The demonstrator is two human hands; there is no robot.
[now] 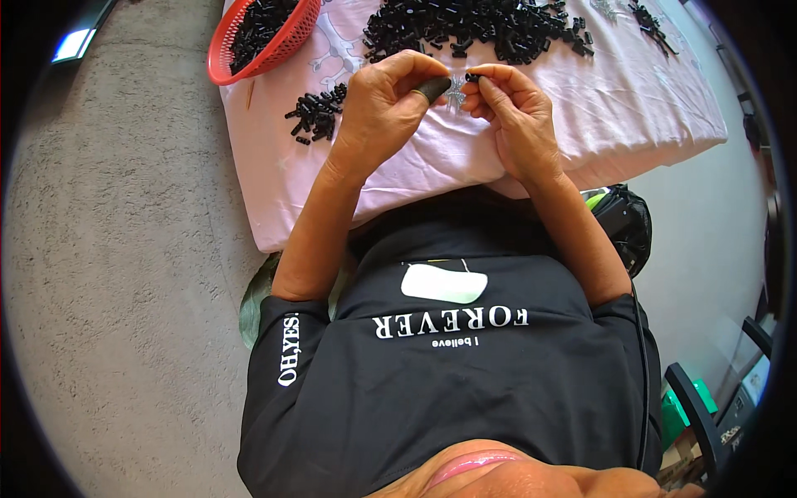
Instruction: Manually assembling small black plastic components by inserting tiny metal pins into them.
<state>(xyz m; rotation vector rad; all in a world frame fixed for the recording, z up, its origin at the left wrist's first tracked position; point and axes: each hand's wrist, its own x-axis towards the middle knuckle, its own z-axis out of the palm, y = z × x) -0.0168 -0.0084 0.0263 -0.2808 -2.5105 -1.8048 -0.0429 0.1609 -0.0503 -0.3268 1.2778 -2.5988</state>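
Note:
Over the near part of a pink cloth-covered table (432, 158), my two hands meet close together. My right hand (525, 120) pinches a small black cylindrical piece (473, 77) between thumb and fingertips. My left hand (378, 108) is closed in a pinch, with a dark cover (433, 88) on its thumb; whatever its fingertips hold is hidden. Thin silvery pin-like parts (456, 97) lie on the cloth between my hands. Beyond them spreads a large heap of small black cylindrical pieces (481, 29). A smaller pile of similar pieces (315, 114) lies left of my left hand.
A red lattice basket (297, 41) holding more black pieces stands at the table's far left. A few longer black pieces (653, 29) and some silvery bits (603, 10) lie at the far right. A black bag (624, 228) is below the table's right side.

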